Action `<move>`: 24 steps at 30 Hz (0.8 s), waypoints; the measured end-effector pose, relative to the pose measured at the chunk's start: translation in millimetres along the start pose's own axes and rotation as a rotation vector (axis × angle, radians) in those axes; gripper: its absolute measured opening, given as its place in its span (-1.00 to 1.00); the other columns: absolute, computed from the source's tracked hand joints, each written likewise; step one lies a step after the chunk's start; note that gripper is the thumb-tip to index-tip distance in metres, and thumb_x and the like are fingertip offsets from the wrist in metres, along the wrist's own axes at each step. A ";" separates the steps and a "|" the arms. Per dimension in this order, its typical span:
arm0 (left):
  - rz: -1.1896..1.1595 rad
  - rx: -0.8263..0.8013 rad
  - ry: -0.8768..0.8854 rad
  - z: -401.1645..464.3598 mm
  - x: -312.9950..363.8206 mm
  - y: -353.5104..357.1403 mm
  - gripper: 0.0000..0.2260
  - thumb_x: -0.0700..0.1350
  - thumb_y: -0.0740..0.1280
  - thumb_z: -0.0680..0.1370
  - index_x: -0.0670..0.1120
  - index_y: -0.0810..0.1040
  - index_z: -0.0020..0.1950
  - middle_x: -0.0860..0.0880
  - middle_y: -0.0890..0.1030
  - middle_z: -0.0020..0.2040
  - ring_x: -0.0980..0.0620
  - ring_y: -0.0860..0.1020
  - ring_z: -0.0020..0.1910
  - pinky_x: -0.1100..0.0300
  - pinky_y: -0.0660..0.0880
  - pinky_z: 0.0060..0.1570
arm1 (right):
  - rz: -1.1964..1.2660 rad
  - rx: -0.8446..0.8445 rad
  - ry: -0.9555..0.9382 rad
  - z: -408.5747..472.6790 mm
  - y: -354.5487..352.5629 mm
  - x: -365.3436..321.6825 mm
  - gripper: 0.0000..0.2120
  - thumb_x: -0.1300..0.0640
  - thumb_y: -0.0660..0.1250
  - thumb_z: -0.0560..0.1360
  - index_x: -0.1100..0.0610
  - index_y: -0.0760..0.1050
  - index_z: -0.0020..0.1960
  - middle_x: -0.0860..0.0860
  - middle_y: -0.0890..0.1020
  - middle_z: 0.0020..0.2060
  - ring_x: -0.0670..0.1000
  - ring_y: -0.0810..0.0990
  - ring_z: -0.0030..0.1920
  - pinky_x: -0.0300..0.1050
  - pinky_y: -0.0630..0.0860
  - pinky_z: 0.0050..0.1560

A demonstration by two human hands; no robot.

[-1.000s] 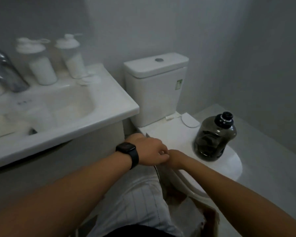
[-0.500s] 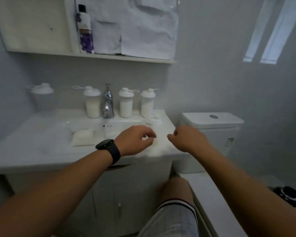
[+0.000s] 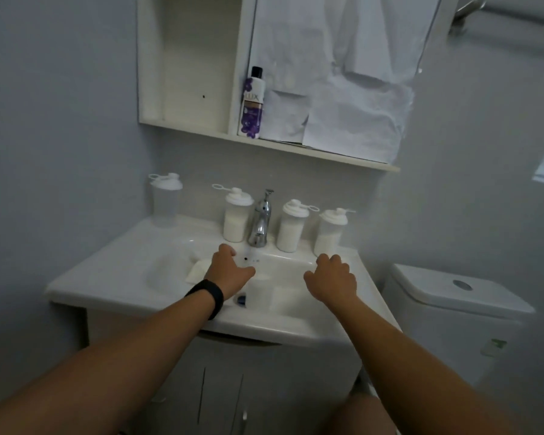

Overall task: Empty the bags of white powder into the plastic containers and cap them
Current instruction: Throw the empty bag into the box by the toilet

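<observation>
Bare-skinned, both hands are hovering over the sink (image 3: 296,321), loosely spread and holding nothing: left hand (image 3: 230,271), right hand (image 3: 332,282). Lying just left of the left hand, at the basin's left edge, is the bag of white powder (image 3: 197,270), its long axis running front-to-back. Waiting at the counter's back-left corner is the empty container (image 3: 165,200). Up on the shelf, a purple bottle (image 3: 250,105) is reading LUX

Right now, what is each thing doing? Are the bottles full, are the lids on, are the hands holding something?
Far-left clear plastic container: capped, looks empty.
Three white-capped plastic containers: capped, holding white powder.
Chrome tap: no water seen.
Flat bag of white powder: lying by the basin.
Left hand: open, holding nothing.
Right hand: open, holding nothing.
</observation>
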State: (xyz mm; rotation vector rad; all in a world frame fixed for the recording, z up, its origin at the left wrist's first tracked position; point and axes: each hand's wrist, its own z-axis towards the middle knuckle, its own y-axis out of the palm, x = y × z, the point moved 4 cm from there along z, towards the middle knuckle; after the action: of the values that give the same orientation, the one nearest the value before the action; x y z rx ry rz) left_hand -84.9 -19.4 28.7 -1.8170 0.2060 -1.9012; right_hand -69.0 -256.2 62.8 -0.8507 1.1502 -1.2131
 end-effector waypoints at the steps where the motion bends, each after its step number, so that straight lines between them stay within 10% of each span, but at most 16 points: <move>1: -0.035 -0.018 -0.043 2.2 -9.4 4.1 -0.43 -0.04 0.50 0.50 -0.06 0.28 0.38 -0.11 0.40 0.31 -0.06 0.47 0.12 0.12 0.43 0.07 | 0.010 0.056 -0.006 0.3 9.0 4.6 -0.61 -0.04 0.21 0.62 0.07 0.39 0.40 0.06 0.48 0.28 0.11 0.49 0.22 0.00 0.45 0.20; 12: 0.010 -0.327 -0.299 46.0 -34.8 52.4 -0.12 -0.06 0.56 0.44 -0.09 0.11 0.61 -0.17 0.37 0.46 -0.19 0.43 0.39 0.03 0.47 0.27 | -0.035 0.185 0.038 27.9 53.6 46.1 -0.46 -0.09 0.23 0.57 0.05 0.29 0.50 0.07 0.41 0.43 0.15 0.46 0.31 0.08 0.40 0.33; 16: -0.060 -0.429 -0.283 64.2 -44.5 72.9 0.05 0.08 0.65 0.05 0.00 0.35 0.50 -0.04 0.55 0.32 -0.12 0.53 0.28 -0.08 0.53 0.30 | -0.023 0.111 0.116 45.3 59.8 53.0 -0.38 -0.18 0.25 0.56 0.03 0.19 0.52 0.09 0.31 0.48 0.22 0.38 0.40 0.21 0.29 0.41; 24: 0.132 -0.565 -0.106 91.4 -34.8 69.2 -0.33 0.09 0.68 0.26 0.09 0.53 0.32 0.07 0.66 0.19 0.03 0.61 0.18 -0.01 0.53 0.31 | 0.047 0.145 0.075 88.4 64.6 60.0 -0.35 -0.15 0.31 0.55 0.01 0.21 0.56 0.09 0.29 0.52 0.24 0.40 0.41 0.20 0.36 0.39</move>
State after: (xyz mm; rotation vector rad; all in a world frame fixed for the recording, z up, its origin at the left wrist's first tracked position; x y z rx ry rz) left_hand 20.2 -42.8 -23.7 -2.1823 0.8773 -1.7588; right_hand 31.0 -310.1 10.9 -0.6707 1.1209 -1.2823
